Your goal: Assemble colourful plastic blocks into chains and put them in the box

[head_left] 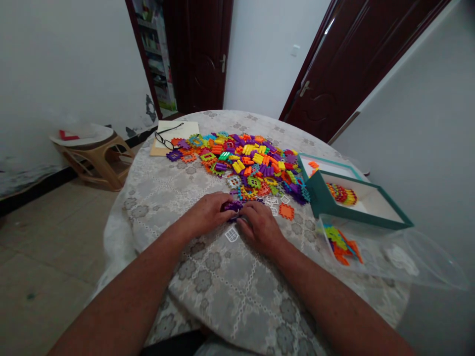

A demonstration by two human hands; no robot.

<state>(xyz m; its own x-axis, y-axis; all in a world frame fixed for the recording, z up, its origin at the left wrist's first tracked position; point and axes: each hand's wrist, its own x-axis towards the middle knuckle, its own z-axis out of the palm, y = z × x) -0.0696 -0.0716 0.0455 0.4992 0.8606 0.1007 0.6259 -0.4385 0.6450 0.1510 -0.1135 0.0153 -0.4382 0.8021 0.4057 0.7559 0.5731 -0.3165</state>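
Fingers of left hand and right hand pinch purple interlocking blocks between fingertips; white window piece just below.

From where I stand, the person's 2 forearms are bare right up to the frame's edge, no sleeves showing. The left hand and right hand carry no rings, watch or gloves.

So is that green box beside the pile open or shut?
Open. The green box has no lid on, and its white inside shows, with a few coloured pieces lying in it.
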